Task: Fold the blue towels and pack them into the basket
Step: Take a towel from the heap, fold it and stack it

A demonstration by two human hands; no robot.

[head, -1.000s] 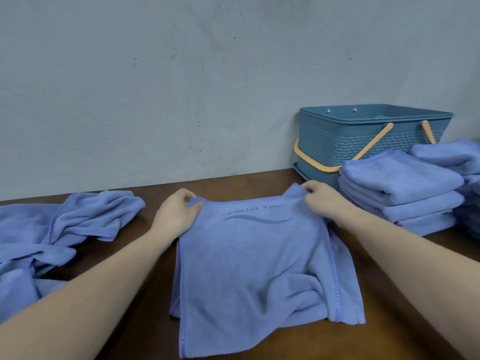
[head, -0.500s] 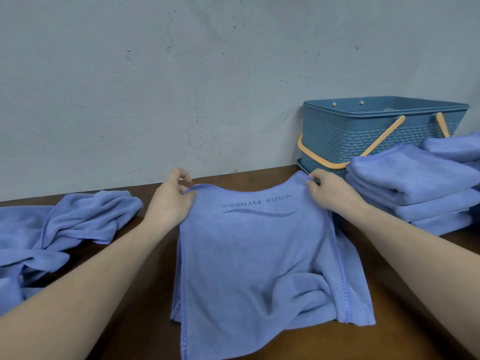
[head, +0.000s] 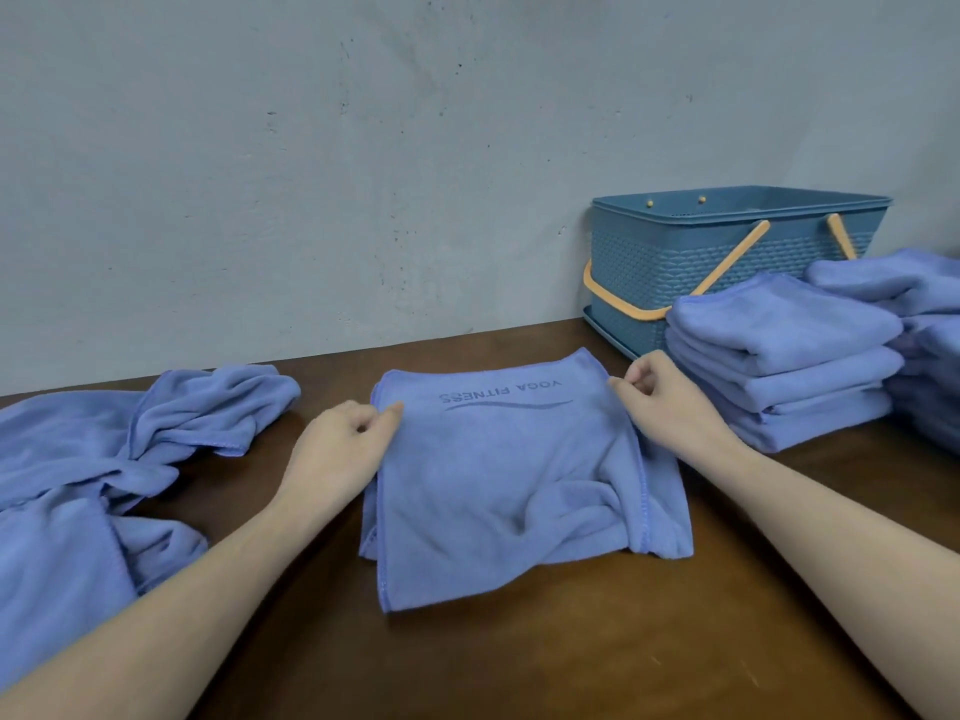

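A blue towel (head: 498, 491) with upside-down "YOGA FITNESS" lettering lies part-folded on the brown table (head: 571, 657) in front of me. My left hand (head: 343, 449) pinches its left edge near the far corner. My right hand (head: 665, 402) pinches its right edge near the far right corner. The blue woven basket (head: 675, 267) with orange handles stands at the back right against the wall. A stack of folded blue towels (head: 779, 356) sits just in front of the basket.
A heap of unfolded blue towels (head: 104, 470) covers the table's left side. More folded towels (head: 930, 345) pile up at the right edge of view. A grey wall (head: 363, 174) runs along the table's far side.
The towel's far edge has been drawn out flatter on the table. Both hands have slid a little down its side edges, still pinching the cloth.
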